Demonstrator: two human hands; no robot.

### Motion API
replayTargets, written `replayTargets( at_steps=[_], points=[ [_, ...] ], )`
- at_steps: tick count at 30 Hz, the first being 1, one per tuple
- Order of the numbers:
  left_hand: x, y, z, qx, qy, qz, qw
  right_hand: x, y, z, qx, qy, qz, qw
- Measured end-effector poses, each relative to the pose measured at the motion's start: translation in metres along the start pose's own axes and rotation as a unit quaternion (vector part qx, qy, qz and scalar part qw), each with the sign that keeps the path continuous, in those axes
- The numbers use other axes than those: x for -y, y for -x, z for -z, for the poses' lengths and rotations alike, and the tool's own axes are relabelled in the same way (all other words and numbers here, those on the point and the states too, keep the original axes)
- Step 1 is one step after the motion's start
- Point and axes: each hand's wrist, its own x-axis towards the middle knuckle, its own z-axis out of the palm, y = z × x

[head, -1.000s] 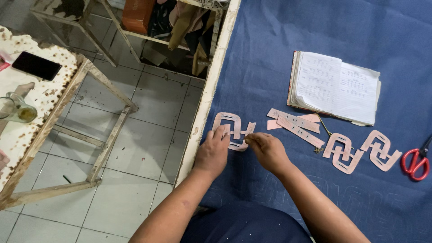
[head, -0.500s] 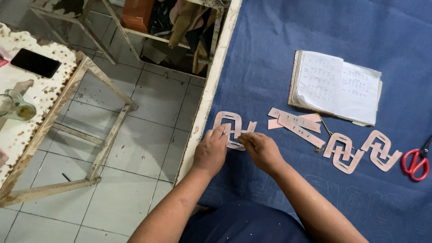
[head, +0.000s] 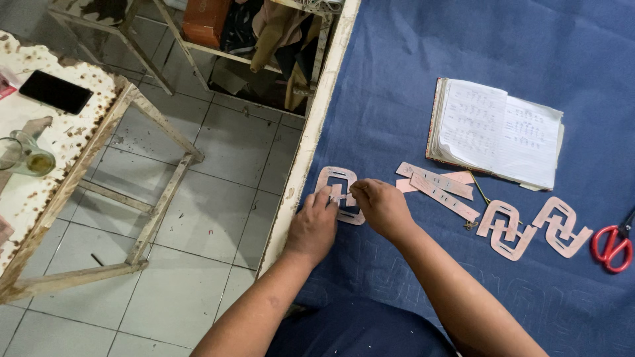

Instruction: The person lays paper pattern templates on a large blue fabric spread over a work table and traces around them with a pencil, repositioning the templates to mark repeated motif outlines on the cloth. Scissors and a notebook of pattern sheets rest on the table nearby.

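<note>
On the blue cloth (head: 423,59) lies a pink cut-out template piece (head: 336,180) made of interlocking U shapes, near the table's left edge. My left hand (head: 313,228) presses its fingertips on the piece's left side. My right hand (head: 381,208) pinches the piece's right part between its fingers. To the right lie pink strips (head: 438,187) and two more pink interlocking pieces (head: 508,230), (head: 562,227).
An open notebook (head: 499,132) lies at the back right, red-handled scissors (head: 614,244) at the far right edge. Left of the table is tiled floor (head: 218,198), a worn white bench (head: 59,152) carrying a black phone (head: 55,91) and a glass mug (head: 23,158).
Both hands have stayed on the pink piece; my right hand has shifted slightly left over it. Nothing else has moved.
</note>
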Motion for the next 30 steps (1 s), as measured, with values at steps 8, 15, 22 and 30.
replayTargets(
  at_steps=[8,15,22,30],
  points=[
    [-0.003,0.006,0.000,-0.047,0.056,0.000,0.997,-0.006,-0.024,0.001,-0.026,0.040,0.072,0.996],
    [0.002,0.008,-0.010,-0.069,0.045,-0.012,0.997,0.007,-0.036,-0.016,-0.031,0.018,0.132,0.991],
    [0.004,0.009,-0.013,-0.053,0.029,-0.019,0.998,0.017,-0.019,-0.026,0.051,-0.019,0.083,0.995],
    [0.019,0.002,-0.011,-0.025,0.038,0.018,0.999,0.012,0.002,-0.012,0.010,-0.062,-0.010,0.998]
  ],
)
